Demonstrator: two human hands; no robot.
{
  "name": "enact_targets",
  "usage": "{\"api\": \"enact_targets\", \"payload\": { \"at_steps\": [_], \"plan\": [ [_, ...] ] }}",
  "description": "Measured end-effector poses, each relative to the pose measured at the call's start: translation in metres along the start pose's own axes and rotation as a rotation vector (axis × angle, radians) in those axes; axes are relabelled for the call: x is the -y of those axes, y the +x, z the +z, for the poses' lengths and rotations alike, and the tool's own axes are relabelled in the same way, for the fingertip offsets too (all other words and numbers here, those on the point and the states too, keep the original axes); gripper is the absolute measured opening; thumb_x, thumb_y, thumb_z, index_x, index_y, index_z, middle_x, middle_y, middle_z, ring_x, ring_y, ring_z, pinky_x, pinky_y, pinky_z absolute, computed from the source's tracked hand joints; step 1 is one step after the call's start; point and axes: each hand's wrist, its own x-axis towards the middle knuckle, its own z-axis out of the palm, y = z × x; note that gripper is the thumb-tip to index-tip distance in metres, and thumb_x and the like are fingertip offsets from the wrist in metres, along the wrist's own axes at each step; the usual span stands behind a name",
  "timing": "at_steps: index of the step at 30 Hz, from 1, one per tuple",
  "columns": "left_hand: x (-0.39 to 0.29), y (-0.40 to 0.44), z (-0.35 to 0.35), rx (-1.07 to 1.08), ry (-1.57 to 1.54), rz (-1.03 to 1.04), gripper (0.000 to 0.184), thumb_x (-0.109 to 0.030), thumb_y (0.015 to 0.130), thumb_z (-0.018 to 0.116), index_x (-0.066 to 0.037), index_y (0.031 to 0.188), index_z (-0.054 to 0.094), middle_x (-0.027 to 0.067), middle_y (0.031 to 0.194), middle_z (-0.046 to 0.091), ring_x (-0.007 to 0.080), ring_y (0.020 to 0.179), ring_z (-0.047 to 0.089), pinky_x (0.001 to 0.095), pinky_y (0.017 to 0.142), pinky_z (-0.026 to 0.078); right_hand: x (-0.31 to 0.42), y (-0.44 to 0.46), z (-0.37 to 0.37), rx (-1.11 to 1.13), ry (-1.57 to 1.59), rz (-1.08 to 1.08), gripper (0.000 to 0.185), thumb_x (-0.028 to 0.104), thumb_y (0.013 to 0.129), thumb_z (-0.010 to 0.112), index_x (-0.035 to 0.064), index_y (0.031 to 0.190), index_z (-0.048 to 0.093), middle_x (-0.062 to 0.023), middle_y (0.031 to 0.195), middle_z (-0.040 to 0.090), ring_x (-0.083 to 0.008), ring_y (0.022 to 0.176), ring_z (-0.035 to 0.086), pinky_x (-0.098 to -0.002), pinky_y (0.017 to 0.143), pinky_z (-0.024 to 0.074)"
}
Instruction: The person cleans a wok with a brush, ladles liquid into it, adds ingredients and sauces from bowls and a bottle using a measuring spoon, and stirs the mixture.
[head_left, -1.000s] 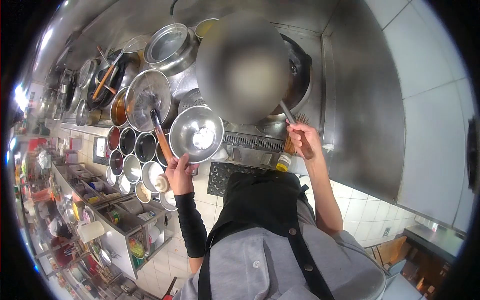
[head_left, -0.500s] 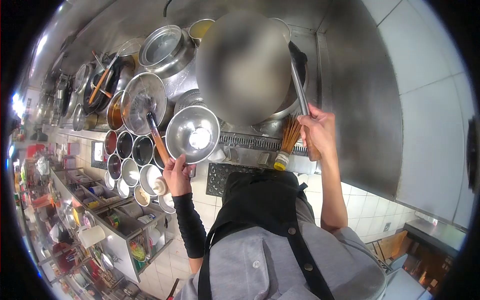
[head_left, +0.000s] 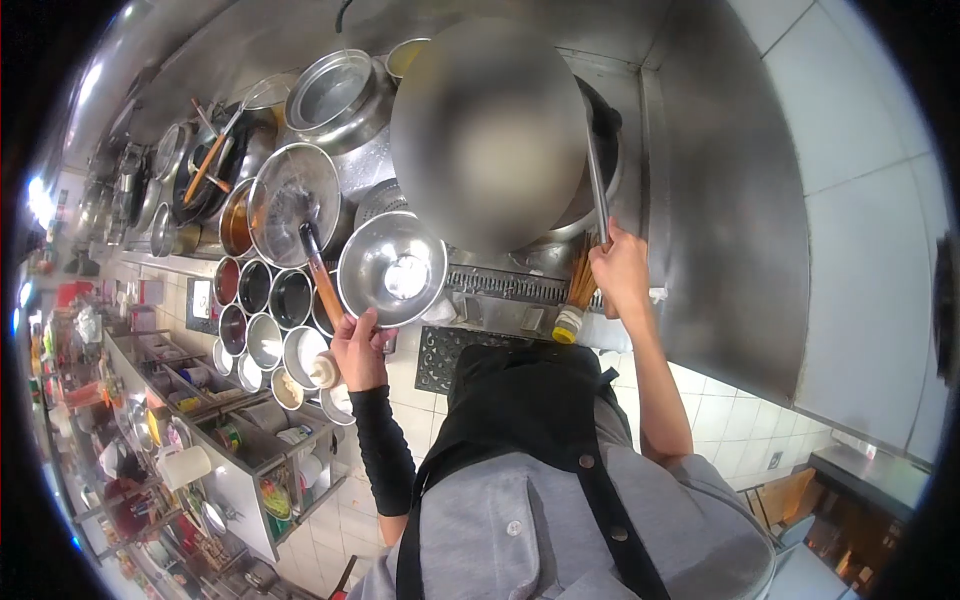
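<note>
Since a second ago, the long-handled utensil (head_left: 597, 180) has swung from a sharp leftward slant to nearly straight away from me, which suggests I am working it about the wok (head_left: 607, 125). Its long axis leans slightly left, the far end lost in blur. My right hand (head_left: 622, 272) has its fingers curled round it; my left hand (head_left: 358, 350) pinches the steel bowl (head_left: 380, 265), mouth up, beside a wooden handle (head_left: 324, 284).
</note>
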Motion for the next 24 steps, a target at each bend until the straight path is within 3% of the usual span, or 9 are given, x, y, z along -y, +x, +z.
{"api": "enact_targets", "payload": {
  "at_steps": [2, 5, 8, 9, 12, 22, 24],
  "plan": [
    [0.003, 0.001, -0.002, -0.021, -0.005, 0.002, 0.014, -0.002, 0.09, 0.068, -0.006, 0.084, 0.056, 0.003, 0.079, 0.062, 0.01, 0.062, 0.06, 0.0272, 0.059, 0.062, -0.012, 0.0, 0.012, -0.013, -0.033, -0.032, 0.03, 0.004, 0.077, 0.061, -0.0089, 0.104, 0.065, -0.0246, 0.066, 0.065, -0.0337, 0.064, 0.071, -0.0447, 0.061, 0.0541],
    [0.003, 0.0, -0.005, -0.024, 0.009, -0.014, 0.015, -0.002, 0.09, 0.068, -0.007, 0.084, 0.055, 0.0025, 0.079, 0.06, 0.0103, 0.062, 0.06, 0.0277, 0.059, 0.062, -0.001, -0.007, 0.007, 0.286, 0.435, 0.302, 0.012, 0.005, 0.081, 0.063, -0.0055, 0.087, 0.061, -0.0157, 0.06, 0.063, -0.0251, 0.057, 0.068, -0.038, 0.051, 0.052],
    [0.01, 0.005, -0.01, -0.023, 0.004, -0.022, 0.016, -0.002, 0.09, 0.068, -0.007, 0.084, 0.054, 0.0027, 0.079, 0.061, 0.0102, 0.062, 0.06, 0.0278, 0.059, 0.062, -0.031, -0.003, 0.021, 0.399, 1.012, 0.493, 0.008, 0.004, 0.086, 0.063, -0.0029, 0.083, 0.061, -0.0083, 0.061, 0.057, -0.017, 0.051, 0.059, -0.0306, 0.043, 0.0467],
    [0.007, 0.003, -0.005, -0.039, 0.021, -0.027, 0.015, -0.002, 0.09, 0.068, -0.007, 0.084, 0.055, 0.0026, 0.079, 0.061, 0.0099, 0.062, 0.059, 0.0279, 0.059, 0.062, -0.028, -0.005, 0.013, 0.456, 1.253, 0.602, 0.007, 0.002, 0.088, 0.062, -0.0027, 0.084, 0.06, -0.009, 0.067, 0.057, -0.0151, 0.047, 0.051, -0.0287, 0.04, 0.0429],
    [0.01, 0.005, -0.006, 0.006, 0.013, -0.008, 0.015, -0.002, 0.09, 0.068, -0.008, 0.084, 0.055, 0.0025, 0.078, 0.061, 0.0098, 0.062, 0.059, 0.028, 0.058, 0.062, -0.04, 0.001, 0.021, 0.569, 1.633, 0.662, 0.007, 0.003, 0.088, 0.063, -0.0024, 0.086, 0.059, -0.0091, 0.073, 0.058, -0.0131, 0.048, 0.05, -0.0272, 0.039, 0.0413],
    [0.006, 0.002, -0.005, -0.014, 0.019, -0.026, 0.015, -0.002, 0.091, 0.067, -0.007, 0.083, 0.054, 0.0024, 0.078, 0.06, 0.0097, 0.061, 0.058, 0.0282, 0.058, 0.062, 0.011, -0.012, -0.03, 0.334, 1.042, 0.327, 0.007, 0.003, 0.088, 0.065, -0.0028, 0.086, 0.061, -0.006, 0.066, 0.057, -0.0119, 0.044, 0.053, -0.0281, 0.035, 0.0407],
    [0.007, 0.004, -0.006, -0.002, 0.02, -0.023, 0.016, -0.002, 0.091, 0.067, -0.007, 0.083, 0.054, 0.0026, 0.078, 0.061, 0.0097, 0.061, 0.058, 0.0282, 0.058, 0.062, 0.011, -0.009, -0.033, 0.302, 0.947, 0.284, 0.023, 0.0, 0.087, 0.063, -0.0085, 0.108, 0.065, -0.0044, 0.063, 0.057, -0.0113, 0.043, 0.053, -0.029, 0.035, 0.042]
  ]
}}
